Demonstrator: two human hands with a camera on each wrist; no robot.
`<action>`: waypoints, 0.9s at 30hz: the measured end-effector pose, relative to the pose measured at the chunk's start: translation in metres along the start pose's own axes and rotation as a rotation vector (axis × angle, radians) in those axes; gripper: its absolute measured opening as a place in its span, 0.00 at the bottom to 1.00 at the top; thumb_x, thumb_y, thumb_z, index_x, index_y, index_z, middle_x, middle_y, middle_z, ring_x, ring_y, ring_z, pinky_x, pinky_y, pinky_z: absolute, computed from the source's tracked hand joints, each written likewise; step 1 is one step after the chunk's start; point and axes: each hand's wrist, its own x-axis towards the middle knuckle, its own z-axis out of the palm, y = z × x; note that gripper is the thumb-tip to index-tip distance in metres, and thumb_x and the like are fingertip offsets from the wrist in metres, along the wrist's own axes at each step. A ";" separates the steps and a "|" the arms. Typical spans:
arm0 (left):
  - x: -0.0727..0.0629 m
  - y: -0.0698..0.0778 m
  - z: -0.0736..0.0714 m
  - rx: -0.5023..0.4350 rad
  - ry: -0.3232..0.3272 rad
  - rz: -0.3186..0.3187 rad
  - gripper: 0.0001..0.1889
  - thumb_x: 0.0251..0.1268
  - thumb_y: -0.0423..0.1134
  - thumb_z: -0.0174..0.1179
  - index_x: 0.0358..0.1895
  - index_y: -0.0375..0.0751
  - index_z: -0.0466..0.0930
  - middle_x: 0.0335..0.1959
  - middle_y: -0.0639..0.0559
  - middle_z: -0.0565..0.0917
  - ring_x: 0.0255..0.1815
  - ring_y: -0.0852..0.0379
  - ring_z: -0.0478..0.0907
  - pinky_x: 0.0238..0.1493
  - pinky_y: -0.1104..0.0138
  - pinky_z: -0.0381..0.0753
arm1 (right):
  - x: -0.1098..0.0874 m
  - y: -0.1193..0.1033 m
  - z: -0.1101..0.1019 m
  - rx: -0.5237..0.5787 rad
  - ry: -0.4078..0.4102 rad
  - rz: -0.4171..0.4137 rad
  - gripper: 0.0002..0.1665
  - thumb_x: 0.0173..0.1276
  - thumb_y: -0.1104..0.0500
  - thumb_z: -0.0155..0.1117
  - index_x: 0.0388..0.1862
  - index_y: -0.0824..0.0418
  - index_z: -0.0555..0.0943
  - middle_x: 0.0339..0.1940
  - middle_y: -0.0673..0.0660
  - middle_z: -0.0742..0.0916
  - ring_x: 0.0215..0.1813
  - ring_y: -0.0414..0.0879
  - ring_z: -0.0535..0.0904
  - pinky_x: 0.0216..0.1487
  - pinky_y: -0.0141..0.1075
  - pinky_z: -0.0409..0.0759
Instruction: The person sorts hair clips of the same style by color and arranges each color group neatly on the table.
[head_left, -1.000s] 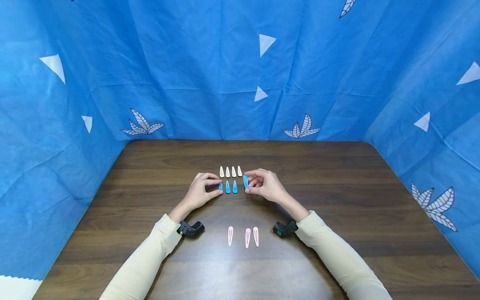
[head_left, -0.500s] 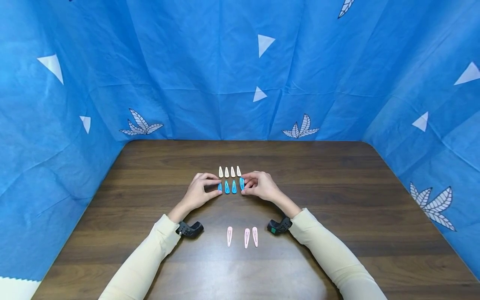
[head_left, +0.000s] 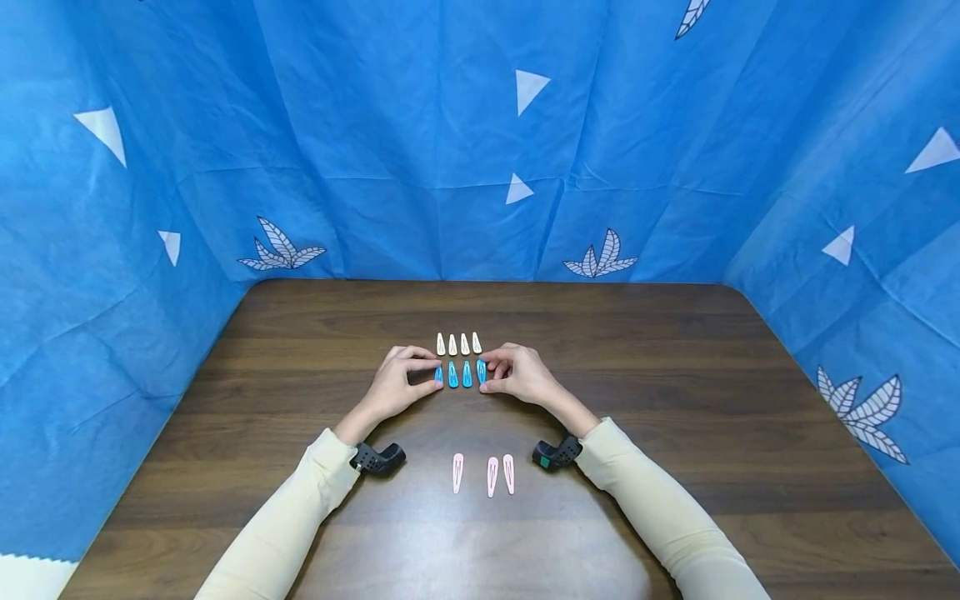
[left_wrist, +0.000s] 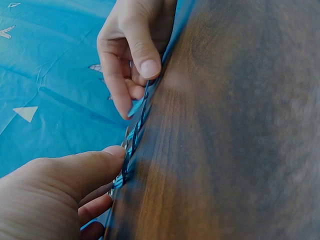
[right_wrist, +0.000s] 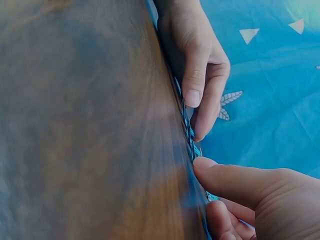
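Observation:
Blue snap hair clips lie in a row on the table. At the row's left end, my left hand (head_left: 396, 385) has thumb and fingertips at both ends of a blue hair clip (head_left: 438, 376). My right hand (head_left: 522, 373) pinches the rightmost blue hair clip (head_left: 482, 372) lengthwise between thumb and index finger. Two more blue clips (head_left: 453, 375) lie flat between the hands. In the left wrist view, the right hand's thumb (left_wrist: 149, 67) is down at the tabletop. The right wrist view has the left hand (right_wrist: 200, 55) across the row.
Behind the blue row stands a parallel row of several cream hair clips (head_left: 452, 344). Three pink hair clips (head_left: 492, 477) lie nearer the front, one set apart to the left. A blue patterned cloth (head_left: 480, 225) hangs around the back and sides of the wooden table (head_left: 637, 333).
My right hand has moved left and down with its blue clip, bringing it in line with the row's right end. The left hand has stayed at the left end.

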 end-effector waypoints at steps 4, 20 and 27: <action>-0.001 0.000 0.000 -0.002 0.005 0.004 0.20 0.54 0.41 0.72 0.51 0.39 0.86 0.53 0.48 0.82 0.60 0.46 0.69 0.61 0.49 0.68 | -0.001 0.000 0.001 -0.039 -0.005 -0.005 0.28 0.49 0.59 0.80 0.50 0.65 0.85 0.32 0.54 0.83 0.27 0.34 0.76 0.34 0.29 0.73; 0.000 0.000 0.002 0.000 0.010 -0.013 0.20 0.53 0.41 0.73 0.50 0.39 0.86 0.53 0.49 0.82 0.61 0.47 0.69 0.62 0.49 0.67 | 0.001 0.001 0.001 -0.079 -0.012 -0.015 0.29 0.50 0.58 0.80 0.53 0.64 0.84 0.31 0.53 0.82 0.26 0.33 0.75 0.42 0.32 0.74; -0.001 0.002 0.001 0.001 0.007 -0.011 0.20 0.54 0.40 0.72 0.50 0.39 0.86 0.53 0.48 0.82 0.61 0.46 0.69 0.62 0.49 0.67 | -0.001 0.001 0.001 -0.089 -0.006 -0.025 0.29 0.50 0.58 0.79 0.53 0.65 0.84 0.31 0.52 0.82 0.27 0.33 0.75 0.42 0.33 0.75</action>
